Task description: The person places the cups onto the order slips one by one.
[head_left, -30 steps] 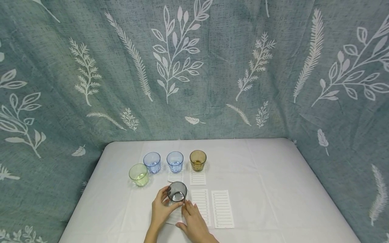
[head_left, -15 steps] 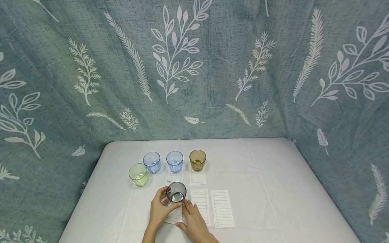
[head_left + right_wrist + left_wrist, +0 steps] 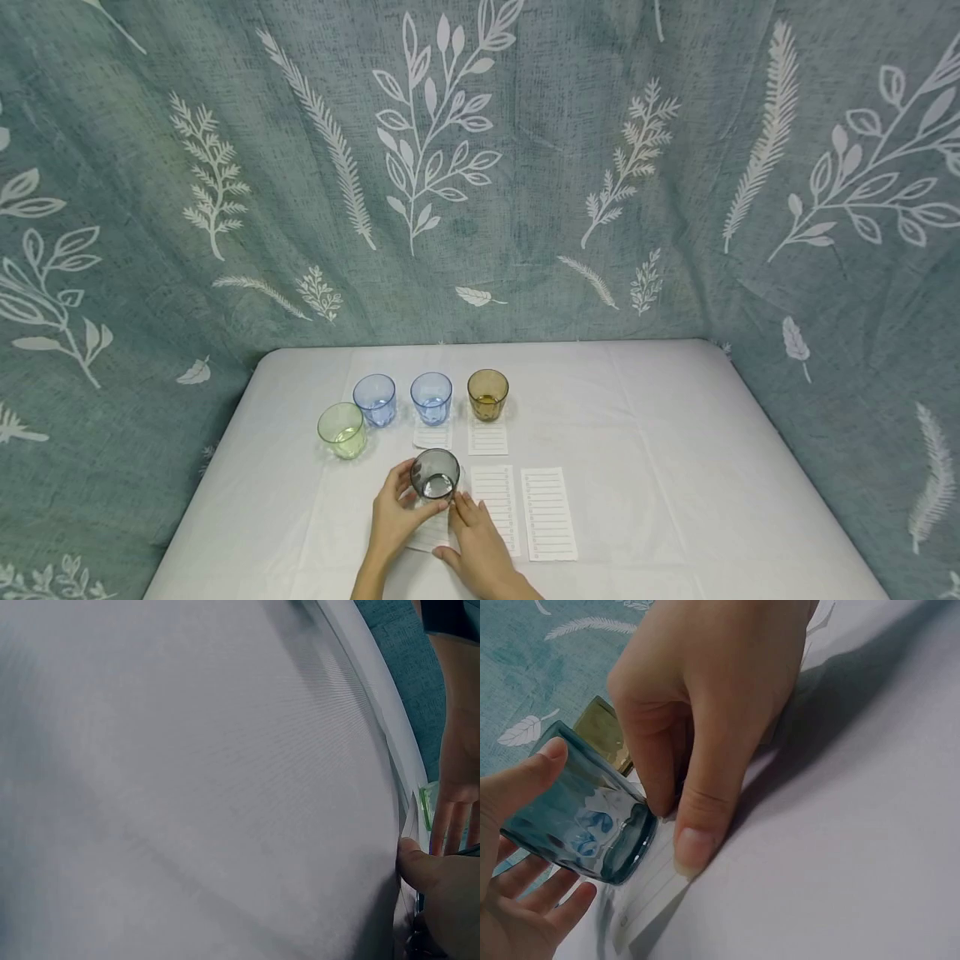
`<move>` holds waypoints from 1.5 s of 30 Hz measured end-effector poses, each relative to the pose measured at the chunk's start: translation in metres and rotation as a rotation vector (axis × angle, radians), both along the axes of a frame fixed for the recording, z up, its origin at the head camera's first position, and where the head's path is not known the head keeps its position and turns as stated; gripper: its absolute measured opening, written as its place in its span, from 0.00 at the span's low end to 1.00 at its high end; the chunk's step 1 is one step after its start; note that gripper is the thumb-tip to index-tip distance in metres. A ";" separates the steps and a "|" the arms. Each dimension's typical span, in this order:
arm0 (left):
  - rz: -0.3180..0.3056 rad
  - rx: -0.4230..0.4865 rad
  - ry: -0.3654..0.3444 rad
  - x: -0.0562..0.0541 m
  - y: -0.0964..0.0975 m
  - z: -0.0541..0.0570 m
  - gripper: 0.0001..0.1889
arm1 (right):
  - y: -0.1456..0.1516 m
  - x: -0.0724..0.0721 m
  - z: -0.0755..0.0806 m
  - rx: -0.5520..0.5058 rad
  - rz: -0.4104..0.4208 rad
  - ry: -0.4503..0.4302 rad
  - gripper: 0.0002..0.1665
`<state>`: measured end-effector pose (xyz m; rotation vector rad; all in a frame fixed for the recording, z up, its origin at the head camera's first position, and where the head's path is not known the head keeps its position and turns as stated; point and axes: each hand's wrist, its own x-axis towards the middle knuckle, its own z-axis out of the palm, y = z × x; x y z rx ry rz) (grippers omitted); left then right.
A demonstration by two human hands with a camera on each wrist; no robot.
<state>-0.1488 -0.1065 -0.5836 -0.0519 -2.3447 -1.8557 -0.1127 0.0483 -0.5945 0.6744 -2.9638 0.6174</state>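
In the head view a smoky grey glass (image 3: 435,471) stands tilted over a lined paper card (image 3: 428,537) at the near middle of the table. My left hand (image 3: 393,515) grips its left side, thumb in front and fingers behind; in the left wrist view the thumb lies along the glass wall (image 3: 592,817). Close on the right, my right hand (image 3: 483,552) holds the card's edge, its fingertips right at the glass base. The left wrist view shows the right thumb on the card (image 3: 654,896), whose edge casts a shadow. Part of the card is hidden by hands and glass.
Behind stand a green glass (image 3: 342,442), a blue glass (image 3: 377,408), another blue glass (image 3: 431,404) and an amber glass (image 3: 488,400). Lined cards lie before the latter two. Two longer lined cards, one near (image 3: 498,492) and one farther right (image 3: 549,514), lie beside my right hand.
Almost nothing moves. My left hand and the grey glass shift very slightly left, while the right hand keeps its place at the card.
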 end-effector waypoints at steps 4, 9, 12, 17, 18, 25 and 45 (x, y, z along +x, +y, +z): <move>0.006 -0.011 0.009 0.001 0.000 -0.003 0.40 | 0.000 0.001 0.000 0.010 -0.002 0.017 0.42; -0.005 -0.071 0.014 0.001 -0.001 -0.004 0.40 | -0.001 0.001 -0.003 0.017 -0.009 0.046 0.41; -0.011 -0.115 0.009 0.002 -0.001 -0.003 0.40 | -0.001 0.001 -0.003 0.022 -0.014 0.045 0.41; -0.021 -0.120 -0.012 0.001 -0.002 -0.003 0.40 | -0.001 0.002 -0.005 0.016 -0.016 0.074 0.41; -0.023 -0.120 -0.017 0.001 -0.002 -0.003 0.40 | -0.001 0.002 -0.006 0.014 -0.017 0.084 0.40; -0.032 -0.142 -0.021 0.001 -0.002 -0.004 0.41 | -0.002 0.002 -0.007 0.020 -0.025 0.087 0.40; 0.010 -0.072 0.141 0.003 -0.007 0.004 0.44 | 0.007 0.003 -0.002 -0.074 0.009 0.099 0.37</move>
